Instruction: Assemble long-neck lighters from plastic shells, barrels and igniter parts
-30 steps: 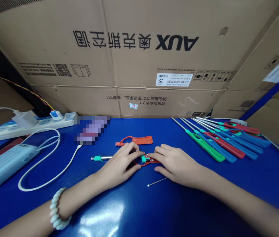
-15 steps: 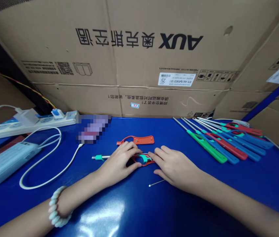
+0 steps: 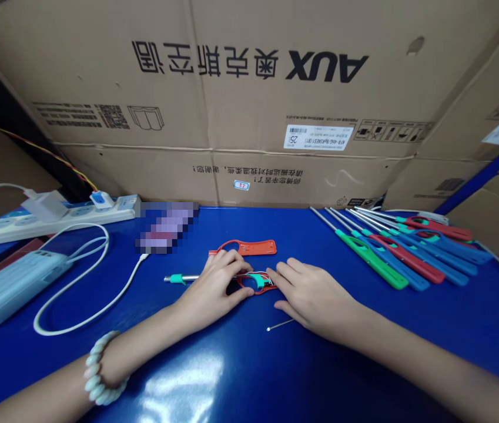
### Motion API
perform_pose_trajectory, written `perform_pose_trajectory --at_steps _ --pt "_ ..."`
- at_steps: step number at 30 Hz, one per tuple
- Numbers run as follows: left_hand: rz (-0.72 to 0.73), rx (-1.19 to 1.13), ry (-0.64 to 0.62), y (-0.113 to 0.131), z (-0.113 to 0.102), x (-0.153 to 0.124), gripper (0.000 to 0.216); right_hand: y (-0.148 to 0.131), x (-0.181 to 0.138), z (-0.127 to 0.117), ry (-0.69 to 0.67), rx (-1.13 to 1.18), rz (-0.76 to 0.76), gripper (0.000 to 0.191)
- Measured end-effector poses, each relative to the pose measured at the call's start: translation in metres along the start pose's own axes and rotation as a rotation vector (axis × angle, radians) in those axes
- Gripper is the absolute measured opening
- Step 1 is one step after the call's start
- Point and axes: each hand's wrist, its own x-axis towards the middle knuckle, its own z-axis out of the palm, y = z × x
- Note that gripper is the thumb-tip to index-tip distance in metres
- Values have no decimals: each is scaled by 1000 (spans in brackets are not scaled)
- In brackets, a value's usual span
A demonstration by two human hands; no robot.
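My left hand (image 3: 214, 288) and my right hand (image 3: 308, 294) meet over a half-built lighter (image 3: 255, 283) lying on the blue table (image 3: 249, 364). It has an orange half shell, a teal trigger and a metal tube with a teal collar (image 3: 178, 278) pointing left. My left fingers pinch its front part. My right fingers press on its handle end, which they cover. A second orange half shell (image 3: 249, 247) lies just behind the hands. A thin metal pin (image 3: 281, 324) rests near my right wrist.
Several finished long lighters (image 3: 390, 252) in green, blue and red lie in a row at the right. At the left are a white power strip (image 3: 50, 214), a pale blue power bank (image 3: 6, 288) and a looping white cable (image 3: 86, 308). Large cardboard boxes (image 3: 249, 100) wall off the back.
Both hands stay on the lighter. My right fingers have drawn back a little, so more of the teal trigger shows. The camera view shifted slightly.
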Motion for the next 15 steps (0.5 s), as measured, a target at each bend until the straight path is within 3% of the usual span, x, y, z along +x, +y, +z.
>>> perform_pose_trajectory --at_steps 15 --pt "25 -30 5 1 0 0 18 0 0 0 -13 -15 6 39"
